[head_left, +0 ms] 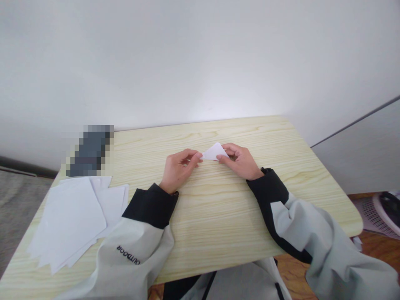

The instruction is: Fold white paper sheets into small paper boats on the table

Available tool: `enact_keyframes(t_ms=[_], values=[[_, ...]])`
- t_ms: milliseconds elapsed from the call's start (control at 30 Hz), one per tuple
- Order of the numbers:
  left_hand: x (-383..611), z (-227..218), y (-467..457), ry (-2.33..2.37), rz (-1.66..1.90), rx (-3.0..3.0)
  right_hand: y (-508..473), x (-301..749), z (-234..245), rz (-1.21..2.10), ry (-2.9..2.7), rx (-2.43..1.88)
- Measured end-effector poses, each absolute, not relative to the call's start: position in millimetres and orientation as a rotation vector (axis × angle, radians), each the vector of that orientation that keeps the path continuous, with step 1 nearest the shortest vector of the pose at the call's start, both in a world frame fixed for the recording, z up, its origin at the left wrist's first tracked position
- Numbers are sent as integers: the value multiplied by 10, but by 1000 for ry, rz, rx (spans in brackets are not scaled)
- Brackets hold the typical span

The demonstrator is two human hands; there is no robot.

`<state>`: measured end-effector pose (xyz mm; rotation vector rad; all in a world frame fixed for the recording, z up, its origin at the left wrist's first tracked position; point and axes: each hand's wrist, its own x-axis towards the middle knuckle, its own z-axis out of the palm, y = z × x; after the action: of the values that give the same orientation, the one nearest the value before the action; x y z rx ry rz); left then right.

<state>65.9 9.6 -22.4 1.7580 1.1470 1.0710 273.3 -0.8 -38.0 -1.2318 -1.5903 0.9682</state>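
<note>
A small folded piece of white paper (215, 151), roughly triangular, is held between both hands just above the table. My left hand (181, 167) pinches its narrow left tip between thumb and fingertips. At the wider right end, my right hand (240, 160) grips the paper with the thumb in front and the fingers behind. The fingers of the right hand are partly hidden by the paper and the thumb.
A spread stack of white paper sheets (73, 223) lies on the left of the wooden table (212, 225). Behind it is a dark, pixelated flat object (89, 151). A white wall (200, 62) borders the far edge. A pink basket (373, 214) stands on the floor at right.
</note>
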Motion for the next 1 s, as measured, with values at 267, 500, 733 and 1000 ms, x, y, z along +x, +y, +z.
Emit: enact_keyframes(t_ms=[267, 500, 733, 1000], values=[[657, -224, 134, 1091, 995, 1557, -25, 2743, -355, 792, -1721, -1208], [632, -195, 116, 1185, 858, 1737, -25, 2761, -359, 683, -1795, -1211], [629, -215, 115, 1271, 910, 1943, -23, 2752, -378, 764, -1748, -1252], [634, -237, 145, 1248, 959, 1695, -15, 2758, -374, 884, -1653, -1204]])
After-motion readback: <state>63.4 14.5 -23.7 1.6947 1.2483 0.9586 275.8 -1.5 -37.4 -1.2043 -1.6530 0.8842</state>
